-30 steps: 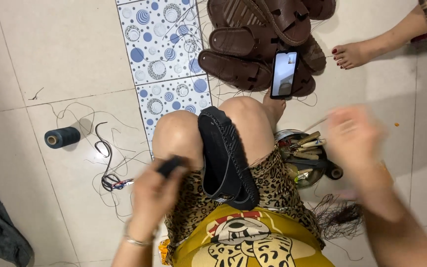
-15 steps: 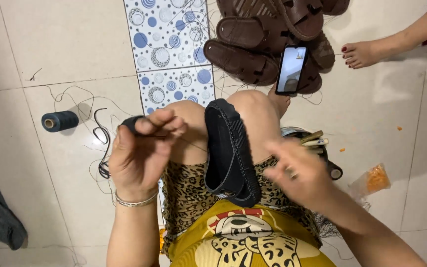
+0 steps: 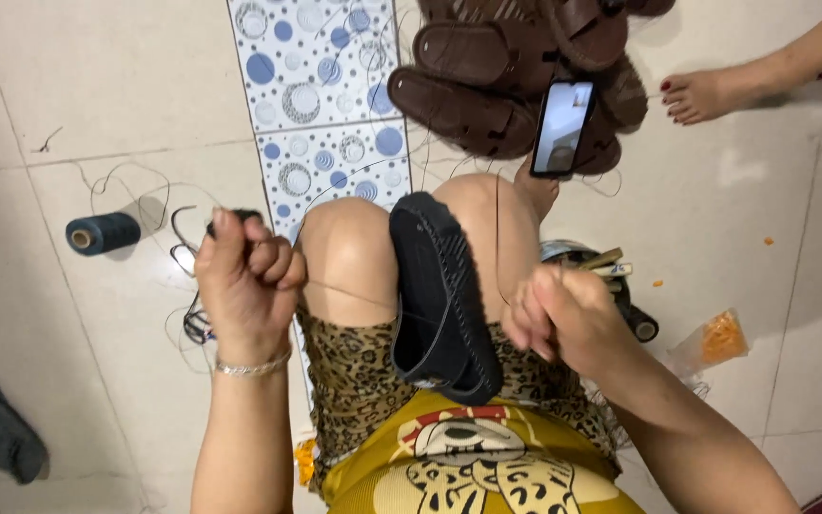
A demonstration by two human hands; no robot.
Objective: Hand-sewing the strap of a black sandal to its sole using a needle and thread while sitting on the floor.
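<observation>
Pale tiled floor below me, brown sandals piled ahead. A black shoe rests wedged between my knees, steadied for stitching. My left hand is clenched on a dark tool, pulling thread taut; my right hand pinches the other strand.

The person wears a mustard-yellow top printed with a cartoon figure in red, white and leopard spots, over leopard-print shorts in brown and black. Both arms are bare, without sleeves, and the knees are uncovered. A thin silver bracelet circles the wrist of the left hand; the right hand carries no jewellery that shows
</observation>
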